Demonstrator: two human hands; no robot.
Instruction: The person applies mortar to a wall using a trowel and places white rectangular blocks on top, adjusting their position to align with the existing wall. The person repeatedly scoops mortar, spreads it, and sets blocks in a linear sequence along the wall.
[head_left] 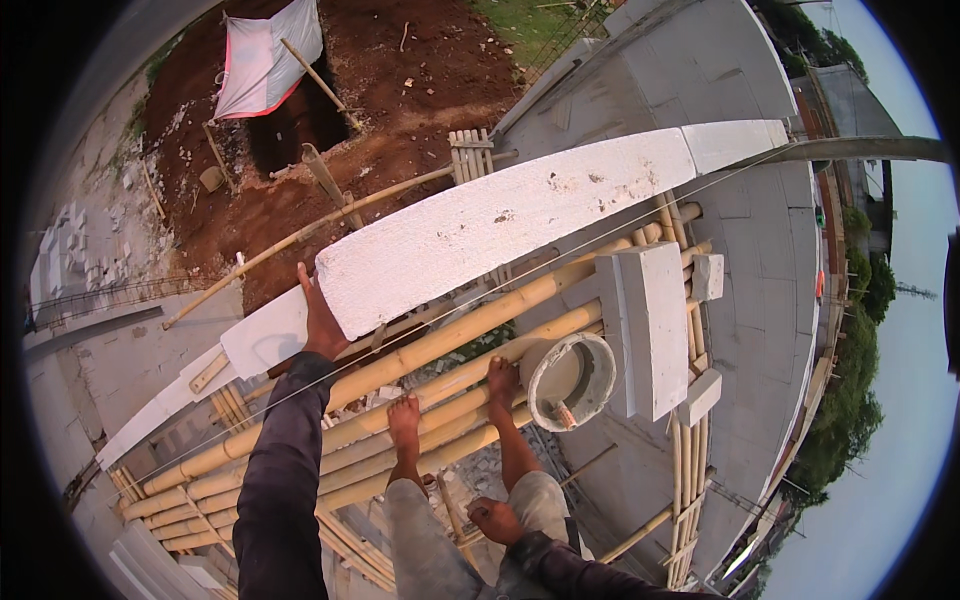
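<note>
My left hand (321, 318) reaches forward to the near left end of a long white lightweight block (510, 215) lying along the top of a wall. The hand lies against that end face with its fingers stretched. Left of it, a lower white block (265, 333) continues the wall course. My right hand (496, 521) is closed near my right knee, and what its fingers hold, if anything, is hidden. A grey-crusted bucket (570, 382) with some mix and a tool's handle (566, 414) in it stands right of my bare feet.
I stand on a scaffold of bamboo poles (450, 385), with gaps between them. Pale blocks (652, 335) are stacked beside the bucket. A taut string (500, 287) runs along the wall. Beyond it lie red soil (425, 85) and a pit under a white sheet (270, 58).
</note>
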